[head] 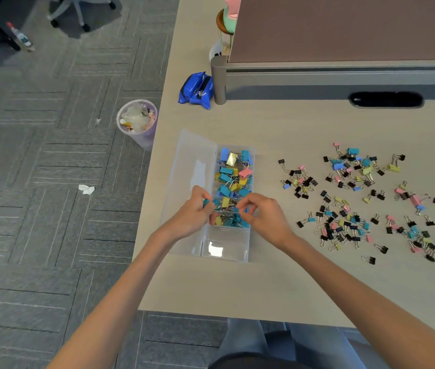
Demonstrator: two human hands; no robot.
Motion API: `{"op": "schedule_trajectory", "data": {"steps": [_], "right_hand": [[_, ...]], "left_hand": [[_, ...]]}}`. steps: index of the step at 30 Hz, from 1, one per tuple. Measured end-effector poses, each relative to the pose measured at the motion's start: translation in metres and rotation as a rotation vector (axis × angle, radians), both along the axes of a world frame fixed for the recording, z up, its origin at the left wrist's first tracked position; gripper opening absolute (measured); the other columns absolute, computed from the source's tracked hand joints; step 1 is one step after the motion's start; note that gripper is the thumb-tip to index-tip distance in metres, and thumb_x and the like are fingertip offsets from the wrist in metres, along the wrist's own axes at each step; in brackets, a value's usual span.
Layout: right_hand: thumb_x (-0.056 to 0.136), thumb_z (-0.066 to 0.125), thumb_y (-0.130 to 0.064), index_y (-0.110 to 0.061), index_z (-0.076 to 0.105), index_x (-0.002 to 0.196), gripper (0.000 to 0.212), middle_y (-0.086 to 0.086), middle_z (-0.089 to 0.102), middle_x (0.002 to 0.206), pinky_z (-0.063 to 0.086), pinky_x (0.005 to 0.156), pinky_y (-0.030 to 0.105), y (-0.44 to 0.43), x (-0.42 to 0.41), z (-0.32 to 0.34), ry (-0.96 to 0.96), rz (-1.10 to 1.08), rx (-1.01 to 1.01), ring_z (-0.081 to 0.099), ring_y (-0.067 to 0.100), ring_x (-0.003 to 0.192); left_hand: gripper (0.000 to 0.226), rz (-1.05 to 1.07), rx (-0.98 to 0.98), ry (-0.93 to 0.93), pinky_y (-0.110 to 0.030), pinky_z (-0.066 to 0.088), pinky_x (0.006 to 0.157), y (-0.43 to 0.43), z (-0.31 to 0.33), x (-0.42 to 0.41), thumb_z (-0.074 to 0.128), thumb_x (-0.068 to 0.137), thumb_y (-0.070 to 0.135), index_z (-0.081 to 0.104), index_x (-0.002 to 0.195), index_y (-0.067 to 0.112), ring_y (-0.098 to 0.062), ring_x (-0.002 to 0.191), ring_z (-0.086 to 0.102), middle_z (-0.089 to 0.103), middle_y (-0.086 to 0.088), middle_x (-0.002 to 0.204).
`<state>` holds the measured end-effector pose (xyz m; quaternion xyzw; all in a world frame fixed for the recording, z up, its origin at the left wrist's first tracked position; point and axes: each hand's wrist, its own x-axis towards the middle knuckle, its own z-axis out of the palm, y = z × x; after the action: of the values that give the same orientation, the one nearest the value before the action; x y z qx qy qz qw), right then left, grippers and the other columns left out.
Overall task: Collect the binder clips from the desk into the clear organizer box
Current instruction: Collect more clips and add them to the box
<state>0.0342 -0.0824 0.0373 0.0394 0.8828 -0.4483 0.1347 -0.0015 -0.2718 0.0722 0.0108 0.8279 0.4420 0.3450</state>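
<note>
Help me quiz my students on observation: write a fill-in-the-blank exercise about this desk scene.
1. The lid of the box is ____.
2. Loose clips lie on the desk, on the box's ____ side.
3. The box's nearest compartment holds ____ clips.
4. The bin stands on the ____.
Missing words: open; right; no; floor.

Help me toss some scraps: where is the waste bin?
In the head view the waste bin stands on the carpet at left, just off the desk edge, up and left of the clear organizer box.
</note>
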Motion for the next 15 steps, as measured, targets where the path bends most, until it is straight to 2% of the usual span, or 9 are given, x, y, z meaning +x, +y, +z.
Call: {"op": "schedule_trajectory", "data": {"steps": [3, 8, 12, 15], "right_hand": [[0.087, 0.065, -0.008, -0.011, 0.069, 0.099, 0.013, 0.001, 0.070, 0.085, 0.051, 0.065, 0.020, -0.001, -0.001, 0.006, -0.193, -0.038, -0.321, 0.061, 0.009, 0.073], [0.090, 0.060, -0.002, 0.003, 0.065, 0.106, 0.018, 0.008, 0.070, 0.080, 0.052, 0.058, 0.021, -0.001, -0.002, 0.014, -0.300, -0.086, -0.615, 0.066, 0.013, 0.067], [0.082, 0.066, 0.005, 0.003, 0.066, 0.102, 0.020, 0.006, 0.069, 0.077, 0.054, 0.061, 0.021, 0.002, -0.003, 0.018, -0.324, -0.072, -0.655, 0.067, 0.013, 0.067], [0.080, 0.065, 0.010, 0.000, 0.067, 0.097, 0.020, 0.004, 0.068, 0.076, 0.056, 0.064, 0.021, 0.002, -0.006, 0.019, -0.295, -0.088, -0.594, 0.066, 0.011, 0.064]], "left_hand": [[0.014, 0.024, 0.016, 0.071, -0.012, 0.034, 0.046, 0.011, 0.001, 0.002, 0.029, 0.104, 0.024, 0.030, 0.096, 0.013, 0.000, 0.044, 0.043, 0.051, -0.004, 0.067], [0.016, 0.014, 0.038, 0.118, -0.019, 0.038, 0.047, 0.019, -0.004, 0.005, 0.029, 0.105, 0.026, 0.033, 0.095, 0.014, -0.002, 0.044, 0.044, 0.049, -0.002, 0.066], [0.017, 0.062, 0.061, 0.126, -0.021, 0.040, 0.048, 0.023, -0.002, 0.004, 0.030, 0.105, 0.024, 0.034, 0.097, 0.010, -0.003, 0.045, 0.047, 0.052, -0.006, 0.071], [0.017, 0.098, 0.061, 0.126, -0.015, 0.042, 0.048, 0.025, -0.001, 0.004, 0.032, 0.104, 0.025, 0.037, 0.100, 0.009, -0.007, 0.055, 0.053, 0.058, -0.009, 0.081]]}}
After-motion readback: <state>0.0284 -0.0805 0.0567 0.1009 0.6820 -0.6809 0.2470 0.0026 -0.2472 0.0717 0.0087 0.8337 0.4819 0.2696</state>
